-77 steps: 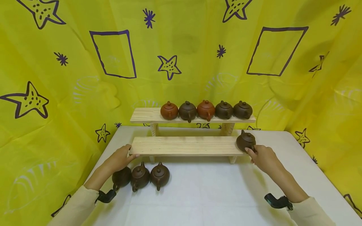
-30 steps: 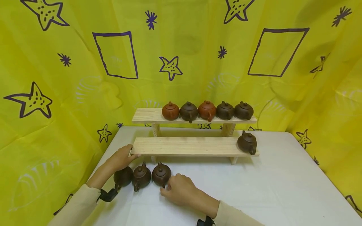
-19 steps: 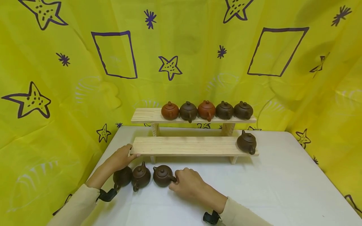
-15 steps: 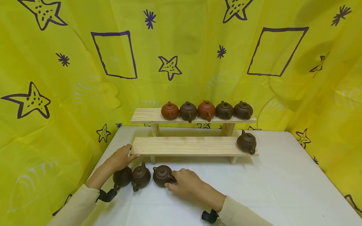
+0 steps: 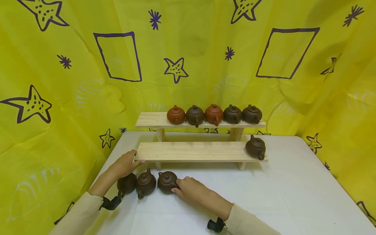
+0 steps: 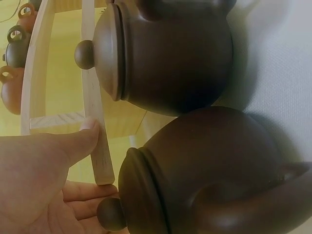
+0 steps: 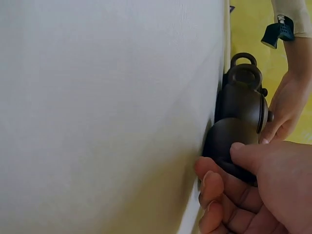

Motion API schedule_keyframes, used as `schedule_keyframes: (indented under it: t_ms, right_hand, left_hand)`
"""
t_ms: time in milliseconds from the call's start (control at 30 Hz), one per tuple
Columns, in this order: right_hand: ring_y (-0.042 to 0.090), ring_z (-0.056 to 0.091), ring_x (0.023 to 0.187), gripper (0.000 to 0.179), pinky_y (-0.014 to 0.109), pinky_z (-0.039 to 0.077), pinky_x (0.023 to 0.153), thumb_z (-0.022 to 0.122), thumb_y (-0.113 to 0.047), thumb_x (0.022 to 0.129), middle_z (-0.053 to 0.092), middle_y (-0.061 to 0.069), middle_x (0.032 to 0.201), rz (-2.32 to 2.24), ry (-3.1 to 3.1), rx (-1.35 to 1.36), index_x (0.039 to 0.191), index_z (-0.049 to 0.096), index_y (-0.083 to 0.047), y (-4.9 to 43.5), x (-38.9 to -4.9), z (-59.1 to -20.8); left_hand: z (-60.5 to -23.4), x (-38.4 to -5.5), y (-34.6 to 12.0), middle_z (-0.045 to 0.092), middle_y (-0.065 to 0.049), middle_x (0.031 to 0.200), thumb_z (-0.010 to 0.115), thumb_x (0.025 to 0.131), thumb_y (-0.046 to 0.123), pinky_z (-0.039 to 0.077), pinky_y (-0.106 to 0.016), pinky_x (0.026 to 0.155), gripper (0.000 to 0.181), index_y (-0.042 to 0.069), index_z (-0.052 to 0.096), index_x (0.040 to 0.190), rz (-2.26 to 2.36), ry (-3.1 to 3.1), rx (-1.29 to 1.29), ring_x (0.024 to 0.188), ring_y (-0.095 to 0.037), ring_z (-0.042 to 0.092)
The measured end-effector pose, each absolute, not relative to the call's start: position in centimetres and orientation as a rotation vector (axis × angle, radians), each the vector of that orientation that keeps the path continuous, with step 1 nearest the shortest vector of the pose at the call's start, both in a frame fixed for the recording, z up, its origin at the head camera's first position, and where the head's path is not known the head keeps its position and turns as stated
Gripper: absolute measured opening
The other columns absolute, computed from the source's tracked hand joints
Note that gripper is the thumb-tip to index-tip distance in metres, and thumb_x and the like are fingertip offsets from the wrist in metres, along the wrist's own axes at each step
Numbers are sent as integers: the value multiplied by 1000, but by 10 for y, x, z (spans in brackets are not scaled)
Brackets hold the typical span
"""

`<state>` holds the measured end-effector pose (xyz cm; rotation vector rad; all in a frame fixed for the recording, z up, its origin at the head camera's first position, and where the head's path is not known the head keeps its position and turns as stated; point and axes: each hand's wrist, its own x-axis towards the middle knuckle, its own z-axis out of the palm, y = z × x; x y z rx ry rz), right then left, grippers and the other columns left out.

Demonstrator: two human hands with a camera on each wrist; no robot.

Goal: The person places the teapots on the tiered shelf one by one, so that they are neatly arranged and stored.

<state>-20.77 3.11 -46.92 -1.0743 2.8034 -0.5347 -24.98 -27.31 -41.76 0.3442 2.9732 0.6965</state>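
My right hand (image 5: 194, 192) pinches the handle of a dark brown teapot (image 5: 166, 182), which sits on the white table with its spout turned to the back left. In the right wrist view, thumb and curled fingers meet around that handle. To its left stand two more brown teapots, the middle one (image 5: 146, 184) and the outer one (image 5: 126, 185), partly hidden by my left wrist. My left hand (image 5: 123, 164) grips the left end of the lower wooden shelf (image 5: 188, 151), thumb along its front edge. Another brown teapot (image 5: 255, 147) stands at that shelf's right end.
Behind is the upper wooden shelf (image 5: 151, 119), carrying several teapots in a row, including a reddish one (image 5: 176, 115) and a dark one (image 5: 195, 115). A yellow patterned cloth (image 5: 194, 42) hangs around the back and sides of the white table (image 5: 235, 199).
My right hand has let go of the teapot on the lower shelf, come down to the front-row teapot, and swung its handle round to the right. My left hand stays on the shelf.
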Motion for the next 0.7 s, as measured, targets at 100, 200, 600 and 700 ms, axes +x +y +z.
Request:
schedule_keyframes:
  t_ms: [100, 200, 600, 700]
  right_hand:
    - [2, 44, 59, 27, 20, 41, 57, 65, -27, 107, 48, -10, 66, -629, 2798, -1078, 84, 62, -12, 33, -206, -471]
    - [1, 39, 58, 31, 18, 38, 56, 66, -25, 106, 41, -12, 64, -727, 2791, -1088, 78, 56, -15, 37, -205, -472]
    - [-2, 36, 56, 25, 16, 34, 52, 65, -23, 107, 43, -12, 65, -978, 2754, -1062, 84, 60, -13, 66, -204, -455]
    - [-2, 40, 55, 22, 17, 35, 50, 65, -21, 106, 50, -10, 65, -1015, 2782, -1052, 86, 62, -11, 78, -206, -443]
  left_hand:
    - [-418, -250, -272, 62, -38, 123, 67, 106, 28, 52, -59, 94, 59, -22, 48, 131, 704, 2973, 344, 111, -44, 64]
    - [-417, -249, -272, 62, -38, 123, 67, 105, 27, 52, -59, 94, 58, -22, 48, 131, 710, 2974, 343, 110, -44, 64]
    - [-419, -250, -273, 60, -42, 126, 66, 105, 25, 52, -60, 97, 60, -24, 46, 133, 692, 2973, 358, 113, -46, 63]
    - [-418, -250, -274, 60, -42, 126, 66, 106, 25, 52, -60, 97, 60, -24, 46, 133, 689, 2970, 363, 114, -47, 63]
